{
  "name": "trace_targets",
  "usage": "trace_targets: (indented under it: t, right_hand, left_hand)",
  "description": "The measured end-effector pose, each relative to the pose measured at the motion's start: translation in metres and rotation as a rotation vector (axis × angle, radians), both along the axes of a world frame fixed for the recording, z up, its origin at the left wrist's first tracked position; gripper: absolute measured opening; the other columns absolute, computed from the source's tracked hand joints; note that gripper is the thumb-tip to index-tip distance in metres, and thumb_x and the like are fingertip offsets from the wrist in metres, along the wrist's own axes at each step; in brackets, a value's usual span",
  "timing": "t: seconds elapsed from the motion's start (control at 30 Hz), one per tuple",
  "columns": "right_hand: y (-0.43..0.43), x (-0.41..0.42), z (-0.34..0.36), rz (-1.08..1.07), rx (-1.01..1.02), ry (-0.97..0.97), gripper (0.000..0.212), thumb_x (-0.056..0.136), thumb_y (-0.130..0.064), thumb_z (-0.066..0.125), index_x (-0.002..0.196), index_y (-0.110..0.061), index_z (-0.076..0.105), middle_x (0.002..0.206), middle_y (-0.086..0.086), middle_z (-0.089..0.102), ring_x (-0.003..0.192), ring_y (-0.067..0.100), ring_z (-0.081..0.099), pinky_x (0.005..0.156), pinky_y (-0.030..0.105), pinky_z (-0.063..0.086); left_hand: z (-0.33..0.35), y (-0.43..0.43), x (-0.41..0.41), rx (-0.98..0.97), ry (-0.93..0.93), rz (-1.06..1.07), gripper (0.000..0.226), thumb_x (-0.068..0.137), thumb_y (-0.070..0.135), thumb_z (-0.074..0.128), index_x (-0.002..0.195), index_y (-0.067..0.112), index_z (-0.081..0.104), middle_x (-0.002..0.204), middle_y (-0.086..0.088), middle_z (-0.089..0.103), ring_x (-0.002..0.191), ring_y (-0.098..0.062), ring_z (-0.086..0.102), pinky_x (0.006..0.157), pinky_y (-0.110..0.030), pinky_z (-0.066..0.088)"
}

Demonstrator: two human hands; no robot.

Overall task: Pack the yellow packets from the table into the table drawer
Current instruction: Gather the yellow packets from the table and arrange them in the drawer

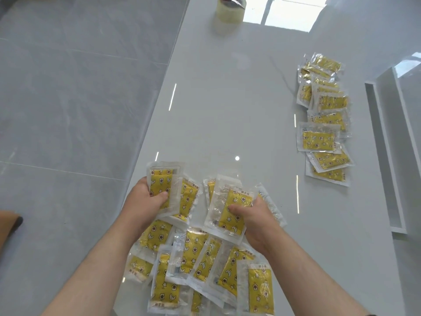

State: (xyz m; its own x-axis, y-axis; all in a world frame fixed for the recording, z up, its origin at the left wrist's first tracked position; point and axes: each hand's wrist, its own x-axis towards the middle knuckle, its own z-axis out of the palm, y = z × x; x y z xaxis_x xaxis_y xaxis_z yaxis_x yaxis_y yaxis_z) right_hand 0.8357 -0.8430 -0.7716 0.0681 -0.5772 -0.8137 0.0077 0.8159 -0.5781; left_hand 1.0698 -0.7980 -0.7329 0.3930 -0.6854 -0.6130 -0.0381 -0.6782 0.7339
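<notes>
Yellow packets in clear wrappers lie in two groups on the glossy white table [227, 110]. A near pile of packets [205, 261] spreads under my forearms at the table's front edge. My left hand [145, 201] grips a small bunch of yellow packets [168, 190] held up above that pile. My right hand [255, 215] grips another bunch of yellow packets [230, 208] beside it. A second row of packets [325, 124] lies farther off at the right. The drawer itself is not clearly visible.
A roll of clear tape [231, 10] stands at the table's far end. A long white rail or panel edge [385, 156] runs along the right side. Grey tiled floor [68, 110] lies left of the table, with a brown object [11, 222] at the left edge.
</notes>
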Motion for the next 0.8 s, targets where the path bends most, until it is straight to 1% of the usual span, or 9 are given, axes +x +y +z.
trace_targets:
  t: [0.07,0.17,0.23,0.37,0.47,0.53,0.57,0.67,0.8]
  right_hand:
    - [0.002,0.0,0.004,0.017,0.0,0.006,0.09,0.056,-0.014,0.09,0.135,-0.011,0.047,0.125,0.013,0.066,0.111,0.033,0.066,0.101,0.057,0.05]
    - [0.004,0.0,0.01,0.061,-0.007,-0.003,0.069,0.059,-0.018,0.092,0.117,-0.008,0.057,0.116,0.014,0.071,0.106,0.034,0.069,0.099,0.058,0.051]
    - [0.003,0.002,0.019,0.077,0.003,-0.028,0.067,0.055,-0.025,0.093,0.112,-0.008,0.062,0.112,0.014,0.073,0.107,0.036,0.068,0.102,0.062,0.047]
    - [-0.001,0.006,0.046,0.04,0.021,-0.139,0.042,0.077,-0.005,0.081,0.116,-0.001,0.064,0.11,0.02,0.074,0.107,0.043,0.068,0.099,0.061,0.05]
    - [-0.004,0.01,0.078,0.03,0.002,-0.202,0.038,0.084,-0.003,0.074,0.12,0.002,0.063,0.113,0.023,0.072,0.102,0.042,0.07,0.08,0.049,0.062]
    - [-0.005,0.012,0.104,0.031,-0.023,-0.213,0.031,0.087,-0.002,0.071,0.118,0.001,0.064,0.112,0.023,0.072,0.092,0.039,0.072,0.056,0.033,0.06]
    - [-0.005,0.011,0.12,0.025,-0.033,-0.217,0.029,0.088,-0.002,0.07,0.117,0.001,0.064,0.112,0.023,0.073,0.091,0.038,0.072,0.055,0.032,0.059]
    - [-0.005,0.008,0.165,0.016,-0.081,-0.204,0.031,0.088,-0.002,0.07,0.118,-0.001,0.065,0.108,0.019,0.075,0.094,0.036,0.073,0.069,0.04,0.061]
    - [-0.004,-0.009,0.237,-0.024,-0.137,-0.186,0.031,0.089,0.0,0.069,0.12,0.001,0.065,0.11,0.021,0.074,0.095,0.036,0.073,0.075,0.044,0.062]
  left_hand:
    - [0.005,0.004,0.003,-0.02,-0.005,0.046,0.023,0.091,0.005,0.063,0.108,0.02,0.062,0.102,-0.001,0.07,0.094,-0.02,0.067,0.074,-0.034,0.052]
    - [0.016,0.011,0.008,-0.059,0.029,0.121,0.029,0.085,-0.001,0.069,0.106,0.019,0.063,0.1,-0.005,0.072,0.093,-0.024,0.07,0.079,-0.041,0.056]
    - [0.025,0.014,0.01,-0.079,0.09,0.162,0.033,0.08,-0.003,0.073,0.104,0.018,0.063,0.101,-0.009,0.073,0.091,-0.028,0.072,0.082,-0.047,0.057]
    - [0.047,0.015,0.012,-0.13,0.181,0.205,0.036,0.077,-0.002,0.074,0.109,0.011,0.064,0.099,-0.011,0.075,0.091,-0.031,0.073,0.083,-0.048,0.057]
    - [0.071,0.012,0.008,-0.153,0.273,0.21,0.029,0.084,-0.003,0.067,0.11,0.008,0.063,0.1,-0.012,0.075,0.089,-0.03,0.073,0.08,-0.047,0.057]
    - [0.089,0.01,0.004,-0.147,0.332,0.219,0.028,0.088,-0.005,0.061,0.113,0.006,0.06,0.1,-0.014,0.074,0.086,-0.03,0.073,0.073,-0.045,0.058]
    - [0.102,0.01,0.003,-0.143,0.368,0.223,0.03,0.088,-0.007,0.059,0.115,0.006,0.059,0.101,-0.015,0.074,0.086,-0.032,0.073,0.071,-0.044,0.058]
    - [0.141,0.008,-0.002,-0.147,0.44,0.194,0.033,0.086,-0.009,0.057,0.114,0.008,0.059,0.101,-0.016,0.073,0.088,-0.035,0.071,0.07,-0.046,0.058]
    - [0.203,0.004,-0.013,-0.194,0.481,0.107,0.038,0.083,-0.009,0.063,0.117,0.006,0.058,0.105,-0.018,0.072,0.094,-0.037,0.071,0.077,-0.048,0.058]
